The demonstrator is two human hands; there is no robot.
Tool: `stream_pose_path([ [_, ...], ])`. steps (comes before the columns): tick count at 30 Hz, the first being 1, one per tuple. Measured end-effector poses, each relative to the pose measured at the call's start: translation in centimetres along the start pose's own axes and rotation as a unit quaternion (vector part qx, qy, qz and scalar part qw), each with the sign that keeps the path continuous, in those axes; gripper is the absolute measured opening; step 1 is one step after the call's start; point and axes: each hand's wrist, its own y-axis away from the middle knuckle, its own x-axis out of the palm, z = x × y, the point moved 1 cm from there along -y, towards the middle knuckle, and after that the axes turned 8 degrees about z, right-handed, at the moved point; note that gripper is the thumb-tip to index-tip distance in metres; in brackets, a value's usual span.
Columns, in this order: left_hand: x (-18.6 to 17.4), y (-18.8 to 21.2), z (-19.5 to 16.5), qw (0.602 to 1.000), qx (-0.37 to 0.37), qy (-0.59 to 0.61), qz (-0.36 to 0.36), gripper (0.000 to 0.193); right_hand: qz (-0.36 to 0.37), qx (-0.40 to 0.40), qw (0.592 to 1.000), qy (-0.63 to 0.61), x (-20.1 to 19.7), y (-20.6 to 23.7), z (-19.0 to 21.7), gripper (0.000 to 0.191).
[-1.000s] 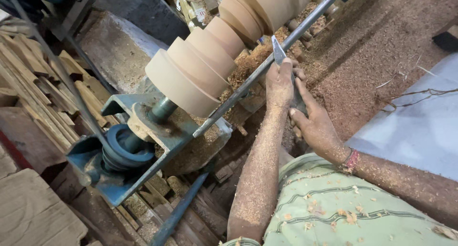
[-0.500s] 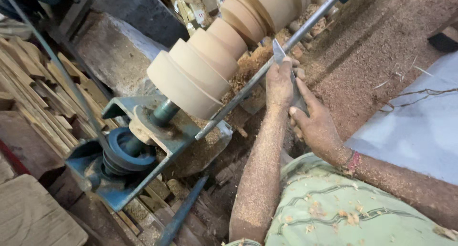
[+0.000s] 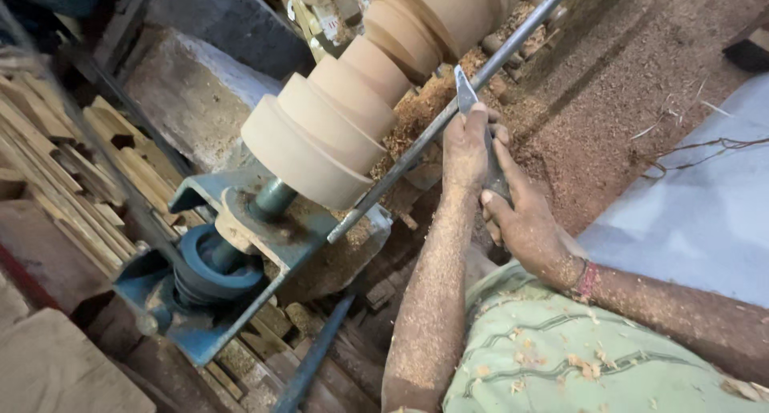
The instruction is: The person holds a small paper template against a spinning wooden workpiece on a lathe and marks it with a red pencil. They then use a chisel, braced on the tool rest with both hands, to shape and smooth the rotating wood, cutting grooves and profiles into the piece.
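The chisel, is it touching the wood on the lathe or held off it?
Cannot tell. The chisel lies across the metal rest bar, gripped by both the left hand and right hand, its tip close to the turned wooden workpiece.

The turned wooden workpiece (image 3: 352,116) is coloured pale tan. The lathe frame (image 3: 200,301) is painted blue, and its pulley (image 3: 212,269) is dark blue. The tool rest bar (image 3: 448,116) and chisel (image 3: 466,92) are finished grey. The shirt (image 3: 561,357) is patterned light green with darker wavy lines. The wristband (image 3: 586,281) is coloured red.
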Motion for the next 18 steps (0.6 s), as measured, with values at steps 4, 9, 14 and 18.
stream_pose_path([
  [4, 0.0, 0.1, -0.6, 1.000, -0.024, 0.018, -0.004, 0.029, -0.017, -0.010, 1.000, -0.006, 0.7, 0.0, 0.1, 0.079],
  [9, -0.3, 0.4, -1.1, 1.000, -0.011, -0.006, 0.014, 0.031, -0.036, 0.013, 0.999, 0.012, 0.9, -0.1, 0.4, 0.077],
  [14, -0.3, -0.1, -0.4, 0.998, -0.026, 0.056, 0.020, 0.037, -0.032, -0.018, 0.998, -0.053, 1.0, -0.3, 0.2, 0.075],
  [18, -0.6, -0.6, 0.5, 0.997, -0.026, 0.065, 0.024, 0.039, -0.039, 0.006, 0.998, -0.054, 0.8, -0.4, 0.1, 0.074],
])
